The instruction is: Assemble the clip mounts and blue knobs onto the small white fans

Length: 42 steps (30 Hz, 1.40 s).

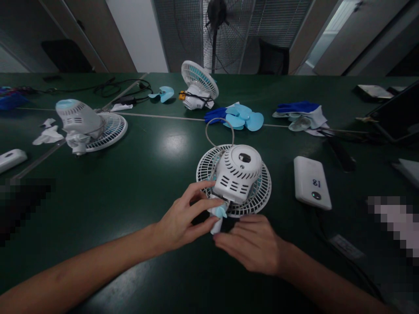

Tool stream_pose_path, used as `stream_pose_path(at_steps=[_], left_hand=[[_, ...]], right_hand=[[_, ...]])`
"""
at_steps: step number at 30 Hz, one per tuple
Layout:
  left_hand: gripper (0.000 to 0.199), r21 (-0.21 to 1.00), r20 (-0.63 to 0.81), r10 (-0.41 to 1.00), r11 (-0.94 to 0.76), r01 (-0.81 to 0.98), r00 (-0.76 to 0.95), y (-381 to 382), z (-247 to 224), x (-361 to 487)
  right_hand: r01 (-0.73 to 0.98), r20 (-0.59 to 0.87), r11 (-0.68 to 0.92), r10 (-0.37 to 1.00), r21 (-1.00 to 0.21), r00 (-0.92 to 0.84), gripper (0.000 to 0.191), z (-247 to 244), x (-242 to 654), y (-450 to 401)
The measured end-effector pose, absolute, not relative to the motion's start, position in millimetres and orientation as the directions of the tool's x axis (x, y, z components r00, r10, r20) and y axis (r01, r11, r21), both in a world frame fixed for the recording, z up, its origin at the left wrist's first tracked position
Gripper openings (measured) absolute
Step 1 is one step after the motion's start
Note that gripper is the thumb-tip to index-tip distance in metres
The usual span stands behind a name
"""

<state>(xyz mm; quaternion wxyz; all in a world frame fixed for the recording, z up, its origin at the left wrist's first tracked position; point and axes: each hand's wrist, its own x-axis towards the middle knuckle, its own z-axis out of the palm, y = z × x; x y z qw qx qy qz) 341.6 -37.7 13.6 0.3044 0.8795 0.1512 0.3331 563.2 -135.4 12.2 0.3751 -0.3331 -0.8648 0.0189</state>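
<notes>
A small white fan (pixel 240 168) lies face down on its round grille (pixel 262 196), with its vented motor housing upward. At its near side are a white bracket (pixel 216 226) and a light blue wing knob (pixel 220 211). My left hand (pixel 188 213) is closed on the bracket around this knob, one finger resting against the housing. Just to the right, my right hand (pixel 253 244) has its fingers curled in, the thumb by the bracket's lower end. What lies inside those fingers is hidden. A thin cord (pixel 220 120) loops up behind the housing.
Two similar fans, one at left (pixel 80 120) and one at the back (pixel 198 85), lie on the green table (pixel 147 183). Blue fan blades (pixel 245 117), a glove (pixel 299 111) and a white power bank (pixel 312 182) lie around. A dark cable runs at lower right.
</notes>
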Motion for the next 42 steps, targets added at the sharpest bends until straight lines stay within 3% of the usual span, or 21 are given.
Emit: stream_pose_path(at_steps=[4,10,16,36,42], left_hand=[[0.040,0.631,0.493,0.476,-0.772,0.077,0.728,-37.7,14.3,342.0],[0.039,0.616,0.504,0.466,-0.784,0.076,0.727,-38.0,17.5,342.9],[0.038,0.610,0.504,0.470,-0.788,0.087,0.724,-38.6,17.2,343.6],[0.039,0.616,0.494,0.483,-0.781,0.100,0.723,-38.8,16.5,342.9],[0.038,0.615,0.492,0.481,-0.782,0.101,0.726,-39.0,18.2,343.4]], right_hand=[[0.484,0.669,0.832,0.525,-0.271,-0.527,0.016,15.1,552.5,-144.0],[0.695,0.705,0.639,0.656,-0.330,-0.269,0.023,16.9,567.0,-132.5],[0.719,0.669,0.610,0.690,-0.332,-0.276,0.035,9.2,571.6,-131.6],[0.749,0.647,0.558,0.726,-0.358,-0.232,0.026,10.7,566.7,-129.5],[0.722,0.640,0.539,0.748,-0.435,-0.174,0.015,16.3,562.8,-128.9]])
